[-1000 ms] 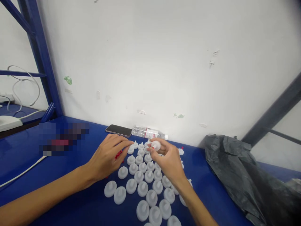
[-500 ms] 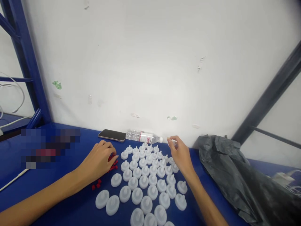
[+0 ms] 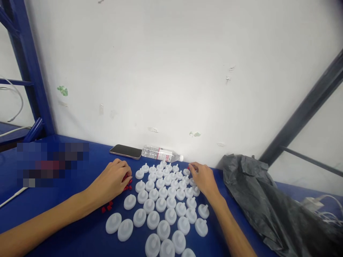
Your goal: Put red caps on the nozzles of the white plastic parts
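Many white round plastic caps with a short stem on top (image 3: pixel 170 216) stand spread over the blue table. At their left edge my left hand (image 3: pixel 114 177) is curled over a pile of small red pieces (image 3: pixel 130 187), with red showing between thumb and fingers. A few more red pieces (image 3: pixel 107 207) lie below that wrist. My right hand (image 3: pixel 202 177) is at the far right of the caps, thumb and forefinger pinched on a small red piece (image 3: pixel 188 167). It is just above a white cap (image 3: pixel 186 172); whether they touch I cannot tell.
A phone (image 3: pixel 125 151) and a water bottle lying on its side (image 3: pixel 164 154) rest along the wall. A dark grey plastic bag (image 3: pixel 249 189) covers the table's right side. Blue frame posts (image 3: pixel 40 82) stand at left, with a white cable (image 3: pixel 13 197) on the table.
My right hand has moved left and slightly down to the far right caps, and a red piece now shows at its fingertips. My left hand stays at the red pile. The view has shifted slightly.
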The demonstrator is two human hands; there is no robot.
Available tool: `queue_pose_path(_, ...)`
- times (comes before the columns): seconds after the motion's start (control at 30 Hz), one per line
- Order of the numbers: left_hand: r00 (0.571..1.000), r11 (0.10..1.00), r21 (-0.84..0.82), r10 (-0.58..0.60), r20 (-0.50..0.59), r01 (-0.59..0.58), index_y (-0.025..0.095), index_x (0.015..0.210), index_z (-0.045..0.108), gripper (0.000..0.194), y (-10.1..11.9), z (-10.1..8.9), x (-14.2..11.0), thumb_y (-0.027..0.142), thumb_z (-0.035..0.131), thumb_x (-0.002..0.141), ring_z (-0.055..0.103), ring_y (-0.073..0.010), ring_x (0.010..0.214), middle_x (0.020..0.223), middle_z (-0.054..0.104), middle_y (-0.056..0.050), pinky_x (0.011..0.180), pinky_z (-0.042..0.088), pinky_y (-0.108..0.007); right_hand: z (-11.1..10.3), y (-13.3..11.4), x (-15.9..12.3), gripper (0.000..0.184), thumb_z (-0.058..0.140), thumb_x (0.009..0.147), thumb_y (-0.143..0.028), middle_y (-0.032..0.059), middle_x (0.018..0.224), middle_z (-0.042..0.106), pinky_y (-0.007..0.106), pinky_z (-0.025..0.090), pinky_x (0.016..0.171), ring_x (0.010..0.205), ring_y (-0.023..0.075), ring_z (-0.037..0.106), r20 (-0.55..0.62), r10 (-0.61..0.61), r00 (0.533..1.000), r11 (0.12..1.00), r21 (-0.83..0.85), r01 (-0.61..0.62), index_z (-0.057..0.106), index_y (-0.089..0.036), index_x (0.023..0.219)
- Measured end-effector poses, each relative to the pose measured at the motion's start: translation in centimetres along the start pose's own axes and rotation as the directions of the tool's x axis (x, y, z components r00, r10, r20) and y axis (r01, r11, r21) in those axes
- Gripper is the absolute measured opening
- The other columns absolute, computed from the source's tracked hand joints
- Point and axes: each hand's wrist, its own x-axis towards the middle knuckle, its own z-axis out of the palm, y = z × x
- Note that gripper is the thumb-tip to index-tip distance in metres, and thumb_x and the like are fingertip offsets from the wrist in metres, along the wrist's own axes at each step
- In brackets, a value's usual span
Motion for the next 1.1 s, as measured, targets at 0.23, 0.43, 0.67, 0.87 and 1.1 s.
queue_pose_path(0.23, 1.0, 0.999, -0.025, 0.023, 0.007, -0.023, 0.03, 0.065, 0.07, 0.006, -0.1, 0.1, -0.1, 0.032, 0.072, 0.071, 0.058, -0.0208, 0.081, 0.079, 0.072, 0.004, 0.072, 0.042, -0.033, -1.3, -1.0, -0.1, 0.033, 0.038, 0.097, -0.039, 0.005, 0.094, 0.073, 0.032, 0.043, 0.085, 0.093, 0.0213, 0.064, 0.028, -0.13, 0.991, 0.991, 0.038, 0.128, 0.067, -0.023, 0.102)
queue_pose_path(0.43, 0.999, 0.998, -0.038, 0.041, -0.01, -0.041, 0.03, 0.063, 0.071, 0.009, -0.1, 0.2, 0.0, 0.032, 0.071, 0.072, 0.059, -0.0211, 0.08, 0.077, 0.073, 0.004, 0.07, 0.043, -0.033, 0.0, -3.2, -1.2, 0.04, 0.029, 0.101, -0.041, 0.0006, 0.125, 0.066, 0.037, 0.037, 0.104, 0.12, 0.0198, 0.055, 0.138, -0.302, 0.943, 0.949, 0.136, 0.284, 0.061, -0.03, 0.122)
queue_pose_path(0.67, 0.991, 0.992, -0.085, 0.08, -0.106, -0.089, 0.031, 0.073, 0.067, 0.008, 0.5, -0.6, -0.1, 0.035, 0.062, 0.077, 0.064, -0.0197, 0.079, 0.077, 0.075, 0.007, 0.073, 0.044, -0.033, 0.2, -3.0, -1.5, 0.044, 0.026, 0.101, -0.041, 0.0013, 0.127, 0.065, 0.047, 0.037, 0.105, 0.124, 0.026, 0.053, 0.129, -0.313, 0.941, 0.94, 0.18, 0.288, 0.06, -0.028, 0.125)
queue_pose_path(0.87, 0.979, 0.981, -0.157, 0.087, -0.182, -0.116, 0.032, 0.073, 0.063, 0.016, 1.3, -1.3, -0.2, 0.041, 0.052, 0.081, 0.065, -0.0173, 0.066, 0.068, 0.073, 0.009, 0.072, 0.046, -0.033, -1.4, -3.3, -0.8, 0.033, 0.041, 0.097, -0.043, 0.0053, 0.114, 0.068, 0.043, 0.04, 0.101, 0.113, 0.0242, 0.058, -0.075, -0.267, 0.961, 0.939, 0.204, 0.277, 0.063, -0.024, 0.112)
queue_pose_path(1.1, 0.963, 0.949, -0.286, 0.052, -0.266, -0.13, 0.037, 0.085, 0.07, 0.025, 2.3, -1.9, -0.3, 0.057, 0.057, 0.078, 0.068, -0.0161, 0.071, 0.077, 0.079, 0.01, 0.069, 0.05, -0.03, -2.6, -6.5, -1.8, 0.02, 0.042, 0.097, -0.027, 0.0047, 0.112, 0.062, 0.036, 0.049, 0.089, 0.101, 0.0196, 0.061, -0.145, -0.328, 0.933, 0.904, 0.24, 0.355, 0.054, -0.024, 0.112)
